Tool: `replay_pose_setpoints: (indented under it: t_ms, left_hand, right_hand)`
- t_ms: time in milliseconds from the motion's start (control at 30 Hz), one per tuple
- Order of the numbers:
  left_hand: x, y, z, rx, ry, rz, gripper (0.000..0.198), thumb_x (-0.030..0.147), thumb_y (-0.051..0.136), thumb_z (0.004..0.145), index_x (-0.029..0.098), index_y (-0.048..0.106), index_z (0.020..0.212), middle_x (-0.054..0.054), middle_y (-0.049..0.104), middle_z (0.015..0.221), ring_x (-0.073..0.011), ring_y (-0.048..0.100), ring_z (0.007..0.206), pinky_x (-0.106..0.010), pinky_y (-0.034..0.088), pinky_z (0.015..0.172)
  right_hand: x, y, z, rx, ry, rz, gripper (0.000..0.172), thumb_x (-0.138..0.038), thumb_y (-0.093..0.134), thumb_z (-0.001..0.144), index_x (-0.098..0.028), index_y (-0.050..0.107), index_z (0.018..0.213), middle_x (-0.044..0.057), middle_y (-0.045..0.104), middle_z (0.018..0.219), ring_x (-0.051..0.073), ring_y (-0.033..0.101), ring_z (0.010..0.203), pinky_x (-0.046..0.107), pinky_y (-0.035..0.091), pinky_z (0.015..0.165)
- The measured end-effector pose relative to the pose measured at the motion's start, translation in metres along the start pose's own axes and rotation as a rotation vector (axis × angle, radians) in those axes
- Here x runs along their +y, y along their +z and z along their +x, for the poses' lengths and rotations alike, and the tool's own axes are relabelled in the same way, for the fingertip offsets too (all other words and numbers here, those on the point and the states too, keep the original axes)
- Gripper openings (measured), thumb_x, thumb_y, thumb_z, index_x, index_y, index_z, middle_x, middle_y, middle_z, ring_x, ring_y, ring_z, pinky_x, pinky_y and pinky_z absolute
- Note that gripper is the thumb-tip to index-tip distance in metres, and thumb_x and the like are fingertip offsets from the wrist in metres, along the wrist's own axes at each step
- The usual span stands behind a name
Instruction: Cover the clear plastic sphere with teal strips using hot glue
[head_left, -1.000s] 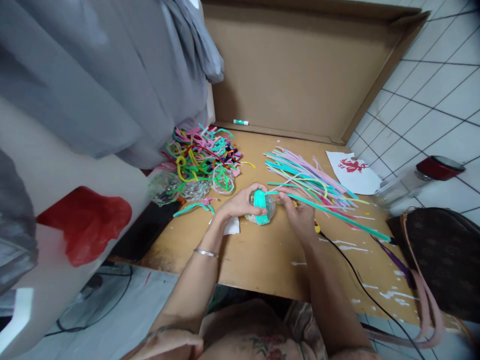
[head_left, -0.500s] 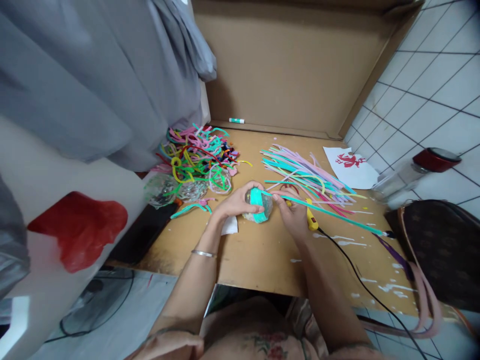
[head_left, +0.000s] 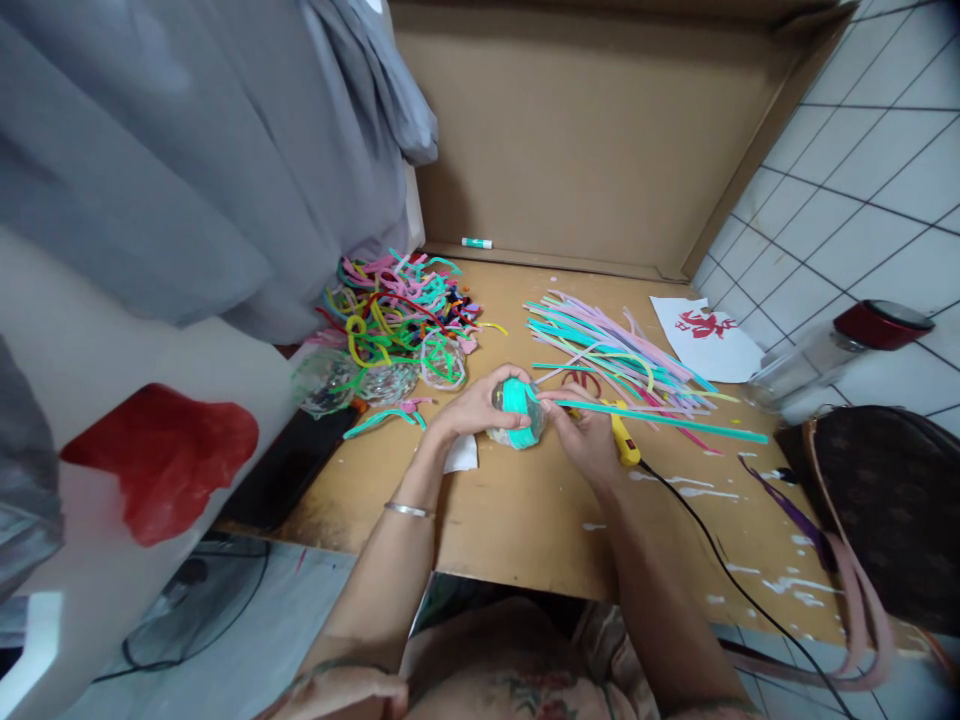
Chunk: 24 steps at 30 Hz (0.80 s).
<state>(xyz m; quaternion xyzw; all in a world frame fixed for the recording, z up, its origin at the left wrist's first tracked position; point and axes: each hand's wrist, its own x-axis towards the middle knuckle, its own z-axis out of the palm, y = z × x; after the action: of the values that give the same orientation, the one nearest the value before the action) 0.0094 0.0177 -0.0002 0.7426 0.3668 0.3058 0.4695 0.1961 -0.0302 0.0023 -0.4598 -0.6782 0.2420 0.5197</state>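
My left hand (head_left: pixel 487 402) is wrapped round a clear, rounded plastic piece (head_left: pixel 534 425) with a band of turquoise pipe cleaner (head_left: pixel 517 412) across it. A long turquoise pipe cleaner (head_left: pixel 675 416) runs from that band out to the right. Close beside the piece, my right hand (head_left: pixel 581 428) pinches this pipe cleaner near its left end. Just beyond the right hand lie red-handled scissors (head_left: pixel 583 383), partly hidden. A yellow hot glue gun (head_left: pixel 625 442) with a black cord is next to the same hand, its front part covered.
Loose pipe cleaners (head_left: pixel 615 345) lie behind my right hand; a tangled colourful heap (head_left: pixel 397 310) sits back left. A dark phone-like slab (head_left: pixel 300 470) lies at left. On the right stand a red-lidded bottle (head_left: pixel 832 350) and a brown bag (head_left: pixel 885 500). Cardboard (head_left: pixel 562 140) rises behind.
The long turquoise pipe cleaner has swung, its far end now higher and the strand flatter. My right hand has shifted slightly left and down along it. My left hand keeps its hold.
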Motion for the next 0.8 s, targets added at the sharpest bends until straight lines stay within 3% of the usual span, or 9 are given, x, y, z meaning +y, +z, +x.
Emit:
replay_pose_setpoints:
  t_ms: [800]
  left_hand:
    - [-0.005,0.000,0.001,-0.009,0.041,-0.014,0.053,0.034,0.075,0.064,0.020,0.051,0.109,-0.001,0.056,0.105,-0.0162,0.053,0.093,-0.027,0.044,0.084]
  right_hand:
    - [0.011,0.005,-0.003,-0.056,0.047,0.076,0.016,-0.035,0.057,0.083,-0.024,0.069,0.084,0.003,0.066,0.086,0.019,0.062,0.087,0.033,0.049,0.080]
